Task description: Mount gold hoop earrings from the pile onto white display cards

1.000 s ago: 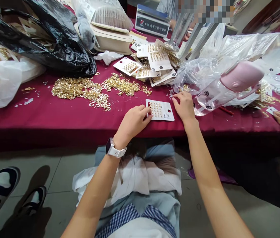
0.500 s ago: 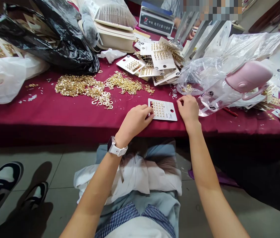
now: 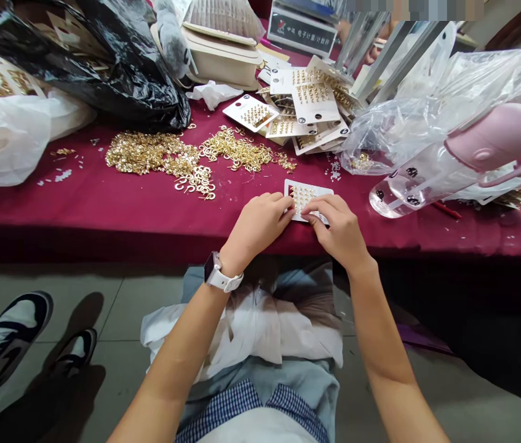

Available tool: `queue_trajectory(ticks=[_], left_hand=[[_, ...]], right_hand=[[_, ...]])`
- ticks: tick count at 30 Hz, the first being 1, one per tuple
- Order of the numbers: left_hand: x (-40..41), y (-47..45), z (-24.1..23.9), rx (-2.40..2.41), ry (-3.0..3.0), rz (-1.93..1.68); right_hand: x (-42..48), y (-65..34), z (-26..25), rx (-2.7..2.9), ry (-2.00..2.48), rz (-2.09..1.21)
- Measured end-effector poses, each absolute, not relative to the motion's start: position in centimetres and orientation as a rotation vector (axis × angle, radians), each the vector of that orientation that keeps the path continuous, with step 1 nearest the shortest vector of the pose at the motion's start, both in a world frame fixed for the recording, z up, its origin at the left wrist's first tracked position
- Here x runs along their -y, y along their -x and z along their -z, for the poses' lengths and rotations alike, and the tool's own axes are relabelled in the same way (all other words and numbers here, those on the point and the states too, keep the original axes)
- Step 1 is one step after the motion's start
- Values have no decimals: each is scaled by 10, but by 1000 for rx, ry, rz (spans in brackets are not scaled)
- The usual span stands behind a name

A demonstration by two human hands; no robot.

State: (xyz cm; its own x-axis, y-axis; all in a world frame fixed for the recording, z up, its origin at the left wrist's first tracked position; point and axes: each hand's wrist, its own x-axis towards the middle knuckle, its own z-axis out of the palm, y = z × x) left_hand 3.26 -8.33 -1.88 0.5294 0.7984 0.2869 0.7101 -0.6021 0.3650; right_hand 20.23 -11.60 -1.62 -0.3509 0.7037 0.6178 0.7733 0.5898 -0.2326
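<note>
I see the white earring card lying flat on the maroon bench, close to its near edge, rows of gold studs across its face. My left hand sits at the card's 8 o'clock, fingers curled and their tips pressing on its left edge. My right hand lies at its 5 o'clock, thumb and forefinger pinched together on the card's near side; whether that grip has a stud in it, I cannot tell. At 10 o'clock from the card lie loose gold hoops. At 12 o'clock is a stack of filled cards. At 3 o'clock lies a clear bottle.
</note>
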Motion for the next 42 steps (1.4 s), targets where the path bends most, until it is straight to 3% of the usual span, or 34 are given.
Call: queue_trajectory(ticks=[9,27,35,42], left_hand=[[83,-32,19,-1281,-2593,-628],[84,-31,18,-1255,-2610,-650],[84,-31,19,-1246,-2585,-660],[83,-32,18,-1260,-2563,-638]], right_hand=[[106,-205,8,2318,1280,296],[105,-201,10,2270,1359,144],[108,-192,19,2179,1437,374],[108,-192,25,1987,1374,137]])
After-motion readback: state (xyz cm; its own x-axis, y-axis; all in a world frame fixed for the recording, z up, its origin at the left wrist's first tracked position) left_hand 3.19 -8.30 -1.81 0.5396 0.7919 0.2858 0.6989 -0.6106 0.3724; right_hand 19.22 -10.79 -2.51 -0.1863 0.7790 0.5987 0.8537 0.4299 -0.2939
